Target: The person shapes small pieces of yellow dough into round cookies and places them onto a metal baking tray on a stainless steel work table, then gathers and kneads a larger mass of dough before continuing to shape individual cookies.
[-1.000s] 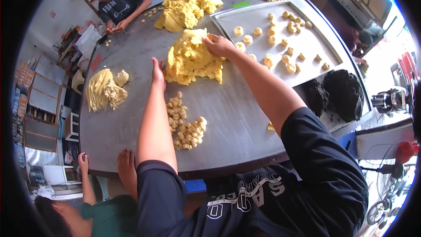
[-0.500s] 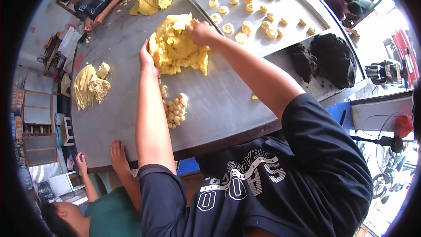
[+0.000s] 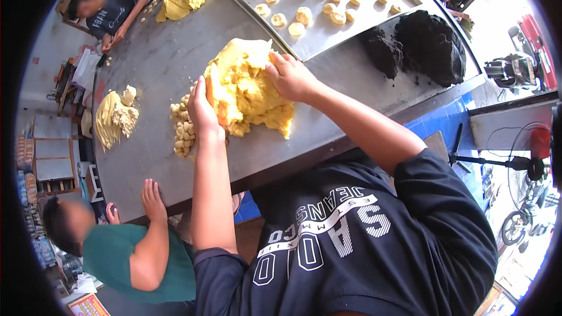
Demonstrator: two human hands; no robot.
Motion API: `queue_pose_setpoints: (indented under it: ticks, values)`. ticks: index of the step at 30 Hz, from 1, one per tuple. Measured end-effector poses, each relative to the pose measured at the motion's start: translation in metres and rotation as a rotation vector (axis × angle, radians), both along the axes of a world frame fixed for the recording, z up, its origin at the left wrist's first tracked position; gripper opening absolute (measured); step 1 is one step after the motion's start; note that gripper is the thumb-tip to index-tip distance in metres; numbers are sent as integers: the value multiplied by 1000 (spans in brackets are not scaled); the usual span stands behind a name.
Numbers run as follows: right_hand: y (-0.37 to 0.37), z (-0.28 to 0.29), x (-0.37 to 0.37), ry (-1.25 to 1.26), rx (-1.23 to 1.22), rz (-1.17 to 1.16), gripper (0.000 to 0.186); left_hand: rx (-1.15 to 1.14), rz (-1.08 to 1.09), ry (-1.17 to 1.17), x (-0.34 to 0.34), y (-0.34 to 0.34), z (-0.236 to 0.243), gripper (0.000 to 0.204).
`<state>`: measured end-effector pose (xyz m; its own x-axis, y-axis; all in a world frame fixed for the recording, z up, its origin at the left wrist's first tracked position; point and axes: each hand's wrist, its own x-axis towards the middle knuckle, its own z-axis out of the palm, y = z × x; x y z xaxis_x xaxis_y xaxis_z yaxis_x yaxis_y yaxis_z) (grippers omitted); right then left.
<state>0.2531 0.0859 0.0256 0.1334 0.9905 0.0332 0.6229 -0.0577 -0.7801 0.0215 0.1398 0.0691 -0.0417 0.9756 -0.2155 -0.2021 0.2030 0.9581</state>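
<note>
Head view: a big yellow dough lump [image 3: 249, 96], smooth on top, craggy and ragged below, is over the near side of the grey metal table [image 3: 152, 164]. The left hand [image 3: 205, 111] cups one side, fingers together; the right hand [image 3: 293, 78] clamps its fingers on the other. Small round dough balls [image 3: 181, 127] lie just left.

Upper right: tray [image 3: 322, 38] bearing pale rounds [image 3: 304, 14], a black mass [image 3: 433, 47] near it. Far right: motorcycle [image 3: 508, 74], above a fan [image 3: 534, 168]. Left: person in grey [image 3: 111, 14], top; person in green [image 3: 132, 263], below.
</note>
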Motion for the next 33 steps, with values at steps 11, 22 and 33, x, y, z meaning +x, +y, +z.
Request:
queue_pose_setpoints:
  ticks: [11, 22, 33]
  values:
    - [-40, 19, 59, 54, 45, 200, 60, 2, 69, -120, 33, -111, -1, 50]
    - [-67, -15, 128, 1049, -5, -446, 46, -57, 5, -147, 13, -116, -6, 68]
    - [67, -29, 92, 1086, -203, -478, 48, -82, -93, -121, -4, -110, -6, 56]
